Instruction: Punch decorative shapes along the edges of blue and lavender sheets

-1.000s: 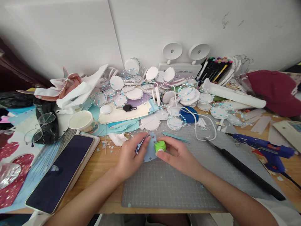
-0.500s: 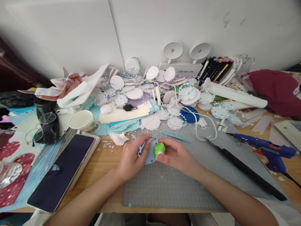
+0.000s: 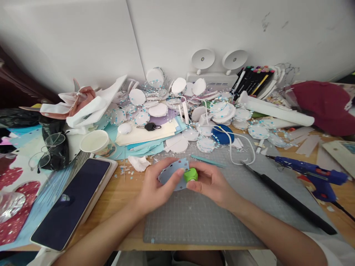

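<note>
My left hand (image 3: 158, 184) pinches a light blue piece of paper (image 3: 169, 170) between thumb and fingers. Small star-like holes run along the paper's edge. In my right hand (image 3: 212, 183) is a small green craft punch (image 3: 190, 174), its white part under my thumb. The punch sits against the paper's right edge, and I cannot tell whether the paper is inside its slot. Both hands are above the grey cutting mat (image 3: 199, 225). A thin teal strip (image 3: 208, 161) lies on the mat just beyond them.
White discs (image 3: 158, 110) with blue star garlands crowd the back. A phone (image 3: 72, 203) and paper cup (image 3: 95, 142) stand left. On the right lie black-handled tweezers or a similar tool (image 3: 294, 201) and a blue glue gun (image 3: 313, 171). A white cable (image 3: 253, 151) loops behind the mat.
The blue paper has turned and opened flatter in my left hand, showing more of its surface. The green punch has shifted slightly right with my right hand.
</note>
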The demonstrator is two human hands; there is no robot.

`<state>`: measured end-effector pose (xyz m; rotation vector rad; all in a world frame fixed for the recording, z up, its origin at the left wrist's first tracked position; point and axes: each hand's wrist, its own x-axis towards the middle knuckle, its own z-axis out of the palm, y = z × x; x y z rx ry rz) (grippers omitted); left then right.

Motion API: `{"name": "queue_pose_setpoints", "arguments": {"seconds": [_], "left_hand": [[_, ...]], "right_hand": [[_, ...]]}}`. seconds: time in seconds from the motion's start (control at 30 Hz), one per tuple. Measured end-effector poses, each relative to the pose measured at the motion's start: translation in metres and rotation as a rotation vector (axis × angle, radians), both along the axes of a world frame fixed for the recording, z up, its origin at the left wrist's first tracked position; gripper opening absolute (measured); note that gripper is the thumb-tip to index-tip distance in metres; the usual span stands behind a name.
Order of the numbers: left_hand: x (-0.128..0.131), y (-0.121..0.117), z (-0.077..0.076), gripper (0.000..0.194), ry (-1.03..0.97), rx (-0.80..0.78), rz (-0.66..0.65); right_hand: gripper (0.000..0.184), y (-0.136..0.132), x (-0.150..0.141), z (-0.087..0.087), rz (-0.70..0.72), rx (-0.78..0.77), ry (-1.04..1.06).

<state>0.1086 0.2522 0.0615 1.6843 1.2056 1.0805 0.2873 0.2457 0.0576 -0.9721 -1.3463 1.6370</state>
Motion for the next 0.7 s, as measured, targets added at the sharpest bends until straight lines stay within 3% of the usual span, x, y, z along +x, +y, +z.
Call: {"name": "queue_pose_setpoints", "arguments": {"seconds": [0.1,0.2,0.43,0.7], "left_hand": [[0.0019,0.0007,0.0034,0.034,-0.191,-0.264,-0.116],[0.0052,-0.0005,0.0019,0.035,-0.217,-0.368,-0.206],[0.0084,-0.0064,-0.0046,0.025,-0.226,-0.297,-0.193],[0.0095,-0.006,0.0012,0.024,-0.197,-0.218,-0.187]], "right_hand": [[0.025,0.0027,0.0003,0.0008,-0.043,0.03,-0.016],[0.027,0.0047,-0.0005,0.0,-0.069,0.053,-0.073],[0.026,0.0029,-0.0025,0.0011,-0.066,0.151,-0.166],[0.027,0.0027,-0.0026,-0.0008,-0.08,0.166,-0.183]]}}
